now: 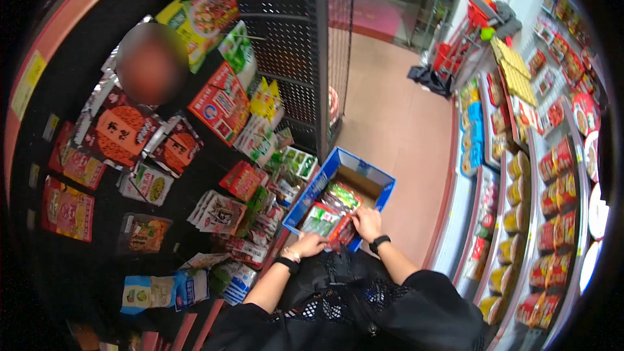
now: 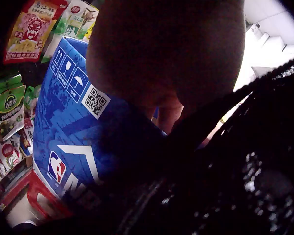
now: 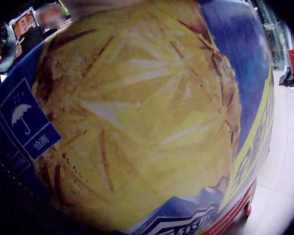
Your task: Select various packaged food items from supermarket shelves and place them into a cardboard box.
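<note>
In the head view, a blue open-topped box (image 1: 299,212) holds several food packets near its closer end. A green-and-clear packet (image 1: 318,219) lies on the left, with a red packet (image 1: 340,231) beside it and another green packet (image 1: 344,196) farther in. My right hand (image 1: 368,223) pinches a packet's edge at the box's right side. My left hand (image 1: 309,244) reaches over the near left rim, fingers loosely bent beside the packets. The left wrist view shows that hand (image 2: 169,54) above the box's printed side (image 2: 73,127). The box's outer wall (image 3: 137,122) fills the right wrist view.
Hanging packets (image 1: 120,131) and other seasoning bags (image 1: 221,211) line the dark rack at left. At right are shelves with red packs (image 1: 557,196) and yellow tubs (image 1: 511,221). Beyond the box runs the tiled floor (image 1: 383,91), with a black bag (image 1: 431,80) near the far wall.
</note>
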Action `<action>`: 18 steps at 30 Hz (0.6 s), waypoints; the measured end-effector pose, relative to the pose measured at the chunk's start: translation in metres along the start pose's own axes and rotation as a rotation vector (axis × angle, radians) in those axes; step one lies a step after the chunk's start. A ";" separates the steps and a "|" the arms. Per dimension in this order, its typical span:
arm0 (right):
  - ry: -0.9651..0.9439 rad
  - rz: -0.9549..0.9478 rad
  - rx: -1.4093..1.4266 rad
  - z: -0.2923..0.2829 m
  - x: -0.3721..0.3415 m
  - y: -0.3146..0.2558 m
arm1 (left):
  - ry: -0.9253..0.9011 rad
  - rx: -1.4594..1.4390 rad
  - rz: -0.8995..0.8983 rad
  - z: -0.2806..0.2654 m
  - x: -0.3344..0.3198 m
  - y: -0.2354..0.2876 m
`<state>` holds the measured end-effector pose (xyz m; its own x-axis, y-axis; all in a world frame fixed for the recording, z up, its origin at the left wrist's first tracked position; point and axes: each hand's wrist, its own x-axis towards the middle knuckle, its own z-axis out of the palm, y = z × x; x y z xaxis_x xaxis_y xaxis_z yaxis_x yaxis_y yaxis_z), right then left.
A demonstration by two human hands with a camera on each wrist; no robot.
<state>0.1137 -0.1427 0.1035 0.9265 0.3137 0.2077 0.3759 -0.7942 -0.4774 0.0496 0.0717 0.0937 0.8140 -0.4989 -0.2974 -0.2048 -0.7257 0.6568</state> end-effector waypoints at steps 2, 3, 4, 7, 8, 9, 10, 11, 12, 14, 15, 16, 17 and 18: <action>-0.027 0.018 -0.042 0.001 0.001 0.001 | -0.043 0.029 -0.028 -0.004 -0.001 0.004; -0.011 0.020 -0.039 0.001 0.000 0.000 | -0.064 0.052 -0.041 -0.008 -0.002 0.008; -0.022 0.016 -0.046 0.001 0.001 0.000 | -0.072 0.046 -0.049 -0.007 -0.002 0.007; -0.032 0.019 -0.049 0.004 0.000 0.003 | -0.088 0.019 -0.069 -0.006 -0.001 0.005; -0.035 0.014 -0.044 0.005 0.000 0.004 | -0.105 0.011 -0.073 -0.005 -0.001 0.005; -0.034 0.001 -0.046 0.006 0.001 0.004 | -0.123 0.002 -0.077 -0.005 0.000 0.004; -0.026 0.005 -0.045 0.006 0.001 0.004 | -0.111 -0.001 -0.080 -0.004 0.001 0.002; -0.021 0.010 -0.044 0.006 0.000 0.004 | -0.120 -0.015 -0.079 -0.003 0.002 0.001; -0.018 0.014 -0.038 0.007 0.001 0.003 | -0.130 -0.030 -0.079 -0.003 0.001 0.001; -0.006 -0.007 -0.057 0.007 0.000 0.004 | -0.112 -0.040 -0.080 -0.002 0.001 0.001; 0.011 -0.017 -0.076 0.007 0.001 0.003 | -0.102 -0.047 -0.076 -0.002 0.000 0.000; 0.015 -0.025 -0.058 0.007 0.001 0.002 | -0.097 -0.050 -0.081 -0.003 0.000 0.000; 0.010 -0.033 -0.056 0.007 0.001 0.002 | -0.100 -0.042 -0.076 -0.002 0.001 -0.001; -0.021 -0.024 -0.069 0.005 0.001 0.000 | -0.102 -0.038 -0.072 -0.002 0.001 -0.001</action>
<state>0.1152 -0.1401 0.0995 0.9177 0.3431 0.2003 0.3966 -0.8200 -0.4126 0.0515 0.0730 0.0946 0.7663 -0.4929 -0.4121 -0.1257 -0.7441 0.6562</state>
